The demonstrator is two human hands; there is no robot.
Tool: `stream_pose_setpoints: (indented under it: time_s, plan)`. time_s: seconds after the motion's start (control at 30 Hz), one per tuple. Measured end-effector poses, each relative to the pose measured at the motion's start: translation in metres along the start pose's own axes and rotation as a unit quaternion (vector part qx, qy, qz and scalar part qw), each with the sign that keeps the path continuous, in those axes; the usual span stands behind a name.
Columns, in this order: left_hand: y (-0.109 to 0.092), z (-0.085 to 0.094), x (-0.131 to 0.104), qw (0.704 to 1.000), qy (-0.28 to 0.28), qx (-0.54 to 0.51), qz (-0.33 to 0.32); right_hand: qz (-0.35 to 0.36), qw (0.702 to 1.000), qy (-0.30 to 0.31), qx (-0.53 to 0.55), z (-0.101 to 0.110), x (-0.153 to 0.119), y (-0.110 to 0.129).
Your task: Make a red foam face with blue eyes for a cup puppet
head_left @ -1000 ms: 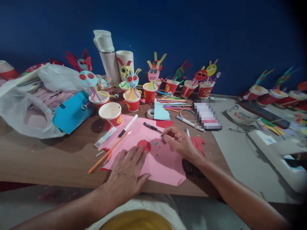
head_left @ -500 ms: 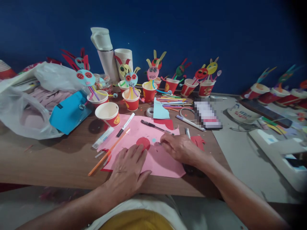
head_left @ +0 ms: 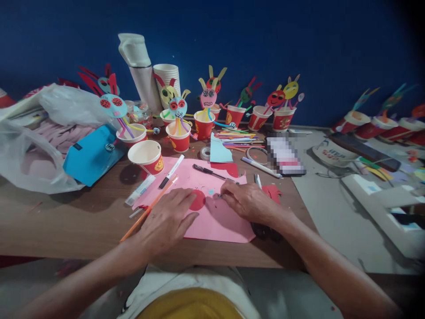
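A pink sheet lies on the table, with a red paper circle on it. My left hand is spread flat, palm down, over the sheet's left part, fingertips at the circle's left edge. To the circle's right, my right hand is closed in a pinch, its fingertips low over the sheet. Whatever is between them is too small to name. Close to those fingertips is a small light blue dot. A black pen, a white marker with a black cap and an orange stick lie around the hands.
A white-and-red paper cup stands beyond my left hand. Behind it are several cups holding paper-faced figures. A plastic bag sits at left, a phone at right. Scissors lie partly under my right forearm.
My left hand has slid left, uncovering more of the red circle. My right hand stays pinched near the same spot. The whole view has shifted slightly.
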State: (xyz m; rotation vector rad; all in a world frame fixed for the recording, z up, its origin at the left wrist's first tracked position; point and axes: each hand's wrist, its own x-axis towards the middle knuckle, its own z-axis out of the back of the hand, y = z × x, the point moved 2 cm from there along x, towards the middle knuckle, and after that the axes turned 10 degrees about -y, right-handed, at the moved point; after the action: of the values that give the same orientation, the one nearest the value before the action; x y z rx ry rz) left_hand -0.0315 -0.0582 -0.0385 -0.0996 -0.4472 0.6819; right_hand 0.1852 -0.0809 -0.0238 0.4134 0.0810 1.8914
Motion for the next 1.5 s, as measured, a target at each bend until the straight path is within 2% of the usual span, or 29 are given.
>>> stream_pose_setpoints:
  time_s: [0.1, 0.2, 0.37, 0.5, 0.63, 0.73, 0.87, 1.0, 1.23, 1.5]
  plan:
    - [-0.002, -0.003, 0.002, 0.998, 0.037, 0.012, -0.044, -0.002, 1.0, -0.008, -0.001, -0.001, 0.0, -0.001]
    - [-0.011, -0.005, -0.008, 0.995, 0.055, 0.034, -0.078, 0.003, 1.0, -0.014, 0.016, -0.003, -0.001, -0.001]
    - [-0.026, -0.003, -0.023, 0.992, 0.076, 0.048, -0.093, 0.003, 0.999, -0.021, 0.028, -0.004, -0.001, -0.002]
    - [-0.031, -0.004, -0.025, 0.99, 0.11, 0.06, -0.069, -0.032, 0.995, 0.002, 0.091, -0.003, 0.001, -0.004]
    - [-0.035, -0.008, -0.034, 0.988, 0.098, 0.084, -0.087, -0.064, 0.982, 0.0, 0.175, -0.002, 0.003, -0.007]
    - [-0.036, -0.009, -0.042, 0.985, 0.095, 0.092, -0.107, -0.087, 0.977, -0.018, 0.193, 0.0, 0.007, -0.004]
    - [-0.033, -0.009, -0.047, 0.987, 0.077, 0.087, -0.107, -0.102, 0.98, 0.033, 0.17, 0.001, 0.02, 0.011]
    - [-0.033, -0.011, -0.051, 0.99, 0.063, 0.078, -0.102, -0.076, 0.984, 0.077, 0.14, -0.003, 0.038, 0.029]
    - [-0.033, -0.018, -0.054, 0.992, 0.067, 0.061, -0.087, -0.055, 0.99, 0.108, 0.068, -0.014, 0.051, 0.046]
    - [-0.031, -0.017, -0.051, 0.992, 0.061, 0.053, -0.097, -0.047, 0.988, 0.143, 0.018, -0.016, 0.056, 0.054]
